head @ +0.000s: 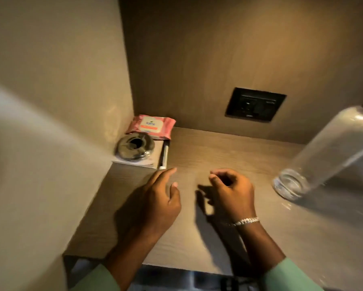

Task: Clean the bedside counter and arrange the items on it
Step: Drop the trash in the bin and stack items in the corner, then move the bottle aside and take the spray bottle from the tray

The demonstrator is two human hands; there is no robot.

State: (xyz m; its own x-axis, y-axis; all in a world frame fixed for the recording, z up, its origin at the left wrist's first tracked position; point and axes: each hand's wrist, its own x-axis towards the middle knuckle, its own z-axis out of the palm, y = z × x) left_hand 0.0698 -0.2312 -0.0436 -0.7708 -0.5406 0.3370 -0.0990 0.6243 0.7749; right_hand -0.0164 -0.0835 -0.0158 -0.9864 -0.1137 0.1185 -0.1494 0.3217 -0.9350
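The wooden bedside counter (218,152) fills the middle of the head view. In its back left corner lies a pink pack of wipes (152,125). In front of it a round metal ashtray (136,146) sits on a white notepad (134,162), with a pen (163,154) along the pad's right edge. A clear glass bottle (323,152) stands at the right. My left hand (155,198) hovers over the counter with fingers apart, just short of the pen tip. My right hand (232,192) hangs beside it, fingers loosely curled, holding nothing that I can see.
A side wall (57,80) closes the counter on the left and a wooden back panel carries a black power socket (255,105). The counter's front edge runs under my forearms, with the floor below it.
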